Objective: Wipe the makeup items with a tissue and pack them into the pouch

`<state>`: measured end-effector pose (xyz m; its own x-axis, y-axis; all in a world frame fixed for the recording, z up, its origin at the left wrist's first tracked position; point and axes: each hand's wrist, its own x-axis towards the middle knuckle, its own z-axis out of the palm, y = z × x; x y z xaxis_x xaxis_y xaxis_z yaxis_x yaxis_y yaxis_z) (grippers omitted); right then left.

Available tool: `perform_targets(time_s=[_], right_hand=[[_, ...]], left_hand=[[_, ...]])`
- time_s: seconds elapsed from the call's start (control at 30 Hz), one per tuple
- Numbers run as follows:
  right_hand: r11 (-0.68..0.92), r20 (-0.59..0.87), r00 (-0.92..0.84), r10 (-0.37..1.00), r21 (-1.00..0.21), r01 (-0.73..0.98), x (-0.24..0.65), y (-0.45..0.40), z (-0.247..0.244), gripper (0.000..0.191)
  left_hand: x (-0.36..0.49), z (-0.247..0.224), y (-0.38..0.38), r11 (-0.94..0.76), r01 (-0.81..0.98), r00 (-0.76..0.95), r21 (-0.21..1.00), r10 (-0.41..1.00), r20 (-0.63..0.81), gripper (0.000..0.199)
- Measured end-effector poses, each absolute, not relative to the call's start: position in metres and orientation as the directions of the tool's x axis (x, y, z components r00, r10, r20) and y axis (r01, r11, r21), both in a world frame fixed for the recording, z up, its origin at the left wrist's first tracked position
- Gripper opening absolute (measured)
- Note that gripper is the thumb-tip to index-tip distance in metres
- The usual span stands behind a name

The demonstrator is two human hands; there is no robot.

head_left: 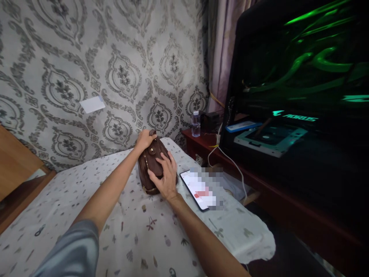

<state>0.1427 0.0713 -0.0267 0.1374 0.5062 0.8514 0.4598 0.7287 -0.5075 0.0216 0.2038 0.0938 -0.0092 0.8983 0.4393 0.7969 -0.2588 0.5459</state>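
A brown leather handbag [155, 163] with gold-coloured fittings lies on a bed or padded surface covered by a white patterned sheet [129, 231]. My left hand [145, 140] grips the bag's far end, its fingers closed over the edge by a short strap or handle. Against the bag's near right side rests my right hand [167, 175], with fingers spread across the leather. A zip or chain trim shows along the left side of the bag. Just right of my right hand is a phone [193, 188] with a lit screen, partly blurred out.
On a red-brown desk [190, 140] stand a clear water bottle [196, 125] and a large dark monitor [288, 96]. A white cable [232, 159] hangs over the desk's edge. Patterned wallpaper is behind, and a wooden board [17, 165] is at left.
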Motion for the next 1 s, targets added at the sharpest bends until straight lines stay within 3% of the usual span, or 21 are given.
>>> perform_targets(time_s=[0.33,0.4,0.53,0.67,0.9,1.0], right_hand=[[0.725,0.863,0.128,0.489,-0.484,0.490,0.144,0.074,-0.026,0.046],[0.723,0.855,0.127,0.503,-0.497,0.479,0.144,0.074,-0.026,0.055],[0.718,0.835,0.106,0.540,-0.523,0.459,0.146,0.074,-0.027,0.078],[0.730,0.837,0.108,0.536,-0.524,0.438,0.149,0.074,-0.029,0.092],[0.753,0.851,0.103,0.516,-0.507,0.419,0.151,0.073,-0.029,0.066],[0.747,0.850,0.089,0.520,-0.502,0.435,0.151,0.072,-0.029,0.053]], left_hand=[[0.018,0.093,0.179,-0.398,0.665,0.170,0.632,0.904,0.392,0.028],[0.015,0.090,0.171,-0.444,0.680,0.245,0.583,0.887,0.390,0.024],[0.008,0.080,0.156,-0.475,0.789,0.306,0.388,0.853,0.423,0.044],[0.005,0.073,0.153,-0.458,0.823,0.308,0.335,0.856,0.414,0.046],[0.008,0.069,0.153,-0.459,0.819,0.270,0.344,0.838,0.475,0.041],[0.009,0.069,0.150,-0.489,0.772,0.244,0.407,0.818,0.520,0.038]])
